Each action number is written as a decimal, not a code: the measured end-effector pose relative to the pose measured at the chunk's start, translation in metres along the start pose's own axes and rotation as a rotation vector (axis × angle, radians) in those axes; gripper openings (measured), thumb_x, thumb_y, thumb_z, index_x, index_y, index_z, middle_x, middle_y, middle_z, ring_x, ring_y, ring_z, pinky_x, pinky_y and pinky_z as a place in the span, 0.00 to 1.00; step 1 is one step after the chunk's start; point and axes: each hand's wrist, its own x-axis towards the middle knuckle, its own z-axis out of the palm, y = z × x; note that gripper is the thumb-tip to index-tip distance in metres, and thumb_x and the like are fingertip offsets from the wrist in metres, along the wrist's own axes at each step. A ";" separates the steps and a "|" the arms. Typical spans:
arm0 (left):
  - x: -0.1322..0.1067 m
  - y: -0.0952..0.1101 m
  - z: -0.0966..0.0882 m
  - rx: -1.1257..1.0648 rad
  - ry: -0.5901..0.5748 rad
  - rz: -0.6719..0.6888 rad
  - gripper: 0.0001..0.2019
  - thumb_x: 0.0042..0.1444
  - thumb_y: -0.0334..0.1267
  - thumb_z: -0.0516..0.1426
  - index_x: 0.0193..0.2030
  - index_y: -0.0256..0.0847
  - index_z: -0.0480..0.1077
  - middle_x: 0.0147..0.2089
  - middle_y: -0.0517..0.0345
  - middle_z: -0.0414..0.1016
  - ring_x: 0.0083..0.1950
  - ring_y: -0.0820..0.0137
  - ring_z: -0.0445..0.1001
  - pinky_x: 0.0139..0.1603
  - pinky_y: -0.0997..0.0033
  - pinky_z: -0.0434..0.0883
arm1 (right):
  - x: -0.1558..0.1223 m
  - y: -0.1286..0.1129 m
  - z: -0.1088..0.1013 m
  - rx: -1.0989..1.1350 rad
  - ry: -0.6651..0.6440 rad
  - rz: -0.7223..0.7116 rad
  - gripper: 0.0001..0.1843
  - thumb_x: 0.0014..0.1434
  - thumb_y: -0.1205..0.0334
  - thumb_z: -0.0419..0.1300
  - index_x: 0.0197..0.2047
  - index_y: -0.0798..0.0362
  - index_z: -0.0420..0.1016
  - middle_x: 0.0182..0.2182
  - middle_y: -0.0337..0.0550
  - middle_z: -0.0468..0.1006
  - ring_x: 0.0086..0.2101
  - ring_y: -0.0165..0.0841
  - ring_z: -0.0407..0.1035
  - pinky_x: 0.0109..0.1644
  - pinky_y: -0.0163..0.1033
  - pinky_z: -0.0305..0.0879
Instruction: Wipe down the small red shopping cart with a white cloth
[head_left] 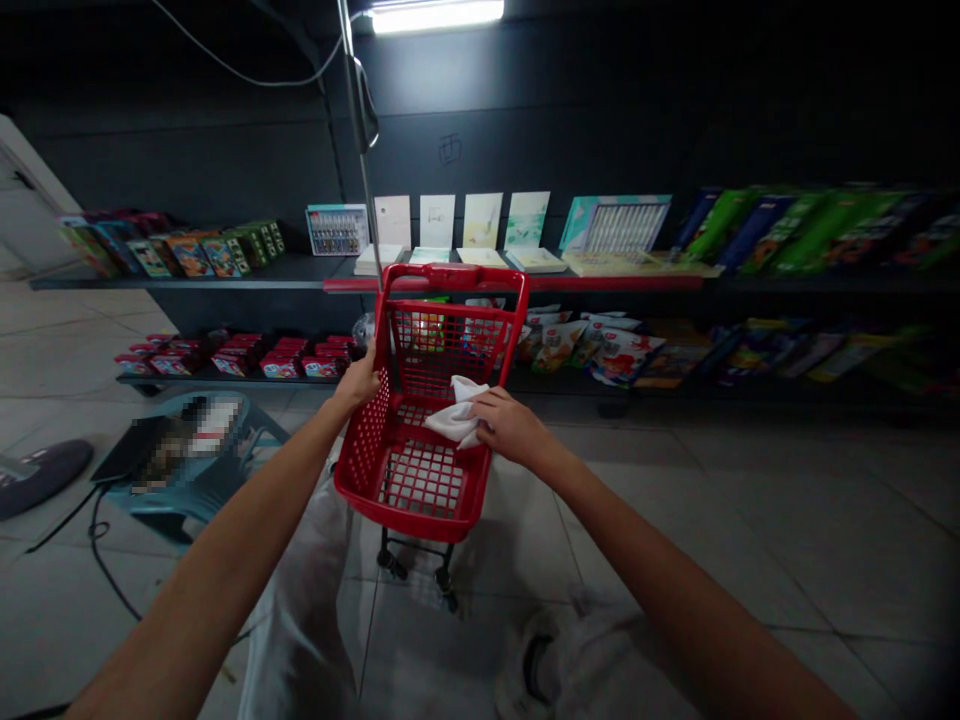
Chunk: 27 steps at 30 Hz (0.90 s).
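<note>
A red plastic shopping cart (474,520) on black casters stands in front of me, its basket of open lattice turned up toward my view. My left hand (360,380) grips the basket's left side near the upper edge, fingers partly hidden behind the wall. In my right hand (510,425) is a bunched white cloth (454,424), held at the basket's right side. Part of the cloth hangs over the inside of the basket. Through the lattice the pale floor shows.
Behind the cart runs a dark shelf (285,272) with books, boxes and snack bags (622,350). To the left are a blue stool (259,425) with things on it, a loose cable (96,530) and a round stand base (56,478). A metal pole (367,190) rises behind the cart.
</note>
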 end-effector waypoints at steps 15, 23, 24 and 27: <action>-0.031 0.067 -0.023 0.045 0.236 0.004 0.26 0.69 0.39 0.52 0.73 0.46 0.65 0.73 0.49 0.69 0.68 0.57 0.73 0.64 0.59 0.72 | -0.001 0.006 0.005 -0.111 0.125 0.214 0.15 0.65 0.64 0.54 0.49 0.58 0.79 0.48 0.53 0.81 0.49 0.42 0.69 0.63 0.45 0.52; -0.183 0.106 -0.001 -0.114 -0.026 0.027 0.22 0.74 0.51 0.44 0.48 0.52 0.79 0.48 0.53 0.85 0.50 0.59 0.82 0.46 0.62 0.71 | 0.008 -0.007 -0.005 -0.130 -0.045 0.243 0.19 0.70 0.62 0.50 0.54 0.53 0.80 0.52 0.53 0.83 0.54 0.42 0.73 0.63 0.49 0.51; -0.197 0.109 0.010 -0.083 -0.063 0.033 0.23 0.74 0.51 0.43 0.45 0.51 0.79 0.45 0.51 0.85 0.48 0.59 0.82 0.45 0.61 0.70 | 0.011 -0.011 -0.008 -0.143 -0.094 0.251 0.19 0.70 0.62 0.51 0.54 0.54 0.81 0.52 0.54 0.83 0.54 0.43 0.74 0.62 0.48 0.53; -0.217 0.113 0.041 0.086 -0.085 0.073 0.27 0.73 0.49 0.42 0.34 0.48 0.79 0.39 0.44 0.84 0.43 0.57 0.82 0.47 0.56 0.69 | 0.021 -0.028 -0.014 -0.151 -0.297 0.255 0.19 0.68 0.60 0.54 0.53 0.53 0.83 0.51 0.56 0.85 0.52 0.44 0.77 0.57 0.45 0.61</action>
